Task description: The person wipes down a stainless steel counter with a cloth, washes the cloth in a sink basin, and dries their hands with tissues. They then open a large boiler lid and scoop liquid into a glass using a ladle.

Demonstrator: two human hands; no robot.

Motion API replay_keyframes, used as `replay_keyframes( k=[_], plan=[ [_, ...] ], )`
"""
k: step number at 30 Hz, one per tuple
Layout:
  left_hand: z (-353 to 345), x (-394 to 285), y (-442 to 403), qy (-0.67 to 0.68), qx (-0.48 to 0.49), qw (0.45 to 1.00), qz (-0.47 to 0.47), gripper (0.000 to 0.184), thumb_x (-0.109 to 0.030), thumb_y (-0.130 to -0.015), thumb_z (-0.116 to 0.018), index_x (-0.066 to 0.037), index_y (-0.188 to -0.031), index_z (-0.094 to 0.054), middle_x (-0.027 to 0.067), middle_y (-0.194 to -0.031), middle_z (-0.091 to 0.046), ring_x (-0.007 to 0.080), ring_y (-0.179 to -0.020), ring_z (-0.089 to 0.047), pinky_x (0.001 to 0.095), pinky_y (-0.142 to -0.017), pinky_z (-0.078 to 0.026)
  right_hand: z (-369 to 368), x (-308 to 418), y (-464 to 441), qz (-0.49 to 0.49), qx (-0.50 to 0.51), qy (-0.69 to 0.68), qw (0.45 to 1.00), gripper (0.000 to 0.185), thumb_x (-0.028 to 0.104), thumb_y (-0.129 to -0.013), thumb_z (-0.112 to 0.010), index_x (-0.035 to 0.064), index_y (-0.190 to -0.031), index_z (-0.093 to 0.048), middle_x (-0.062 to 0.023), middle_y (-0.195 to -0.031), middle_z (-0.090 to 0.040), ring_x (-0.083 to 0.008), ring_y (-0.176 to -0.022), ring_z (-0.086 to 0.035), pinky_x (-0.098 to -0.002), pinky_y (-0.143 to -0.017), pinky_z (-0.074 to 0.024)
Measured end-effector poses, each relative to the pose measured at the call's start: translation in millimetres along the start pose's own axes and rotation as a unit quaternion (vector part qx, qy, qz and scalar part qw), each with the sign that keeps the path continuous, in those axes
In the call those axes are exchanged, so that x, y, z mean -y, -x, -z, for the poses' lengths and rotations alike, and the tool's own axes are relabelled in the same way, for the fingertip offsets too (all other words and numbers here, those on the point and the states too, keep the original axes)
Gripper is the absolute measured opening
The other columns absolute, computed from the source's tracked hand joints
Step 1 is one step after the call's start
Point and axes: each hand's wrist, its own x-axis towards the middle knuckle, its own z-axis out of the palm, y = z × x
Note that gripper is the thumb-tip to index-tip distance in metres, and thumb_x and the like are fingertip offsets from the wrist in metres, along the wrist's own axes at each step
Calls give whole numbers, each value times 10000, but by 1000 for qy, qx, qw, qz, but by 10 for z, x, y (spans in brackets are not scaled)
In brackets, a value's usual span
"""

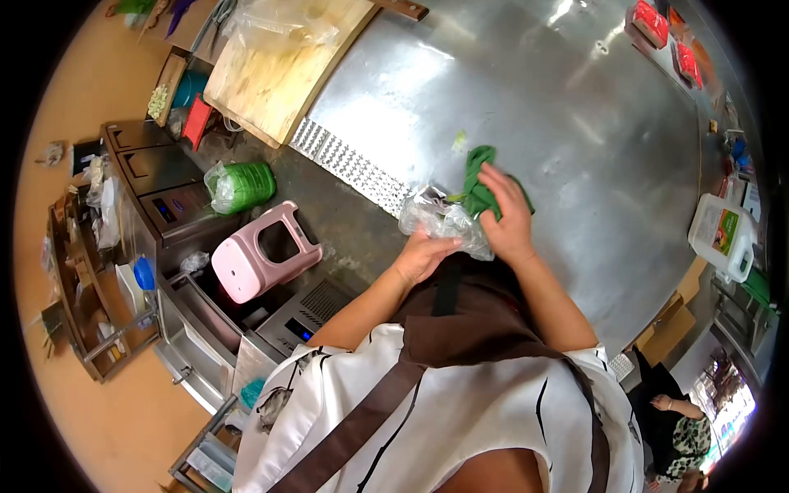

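Observation:
My left hand [424, 256] is closed on a crumpled clear plastic bag [460, 228], held at the near edge of the steel counter [567, 140]. Fingers of my right hand [511, 215] press a bunched green cloth [480, 174] against the counter, right beside the bag. Part of the cloth is hidden under that hand. Small bits of green lie between bag and cloth, too small to name. A pale green scrap [459, 140] sits on the steel just beyond the cloth.
On the left are a wooden board [271, 82] with clear plastic on it, a perforated metal strip [349, 168], a pink stool [246, 263] and a green container [246, 186]. A white jug [723, 234] stands at the right. Another person [686, 435] is at lower right.

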Motion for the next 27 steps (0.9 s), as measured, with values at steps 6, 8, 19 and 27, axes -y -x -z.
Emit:
replay_keyframes(
  k=[6, 8, 19, 27],
  plan=[
    [171, -158, 134, 30, -20, 999, -18, 411, -160, -853, -570, -62, -1224, -421, 71, -1141, -516, 172, -1066, -492, 337, -912, -402, -506, 393, 284, 25, 61, -55, 996, 481, -10, -640, -489, 28, -1118, -529, -134, -1192, -519, -302, -1102, -479, -368, -952, -368],
    [381, -147, 111, 15, -10, 1000, 13, 412, -252, -875, -548, -61, -1219, -427, 73, -1145, -514, 180, -1051, -506, 339, -903, -411, -663, 471, 384, -67, 106, -170, 977, 480, -10, -655, -481, 28, -1132, -521, -133, -1174, -531, -298, -1100, -483, -362, -957, -364],
    [588, -390, -9, -116, 88, 981, 127, 399, 49, -732, -580, -14, -1116, -489, 110, -932, -593, 216, -804, -608, 338, -710, -515, -30, 555, 385, -289, -110, -596, 742, 496, -64, -694, -422, -2, -1185, -465, -131, -1122, -548, -216, -1021, -537, -321, -878, -451],
    [500, -549, -298, -78, 55, 969, 227, 421, 87, -713, -498, -13, -1120, -468, 127, -1001, -568, 245, -881, -592, 343, -729, -506, 1600, 79, 1668, -270, -477, -528, 649, 559, 80, -704, -475, 23, -1255, -400, -195, -1197, -462, -318, -1049, -517, -417, -914, -447]
  ],
)
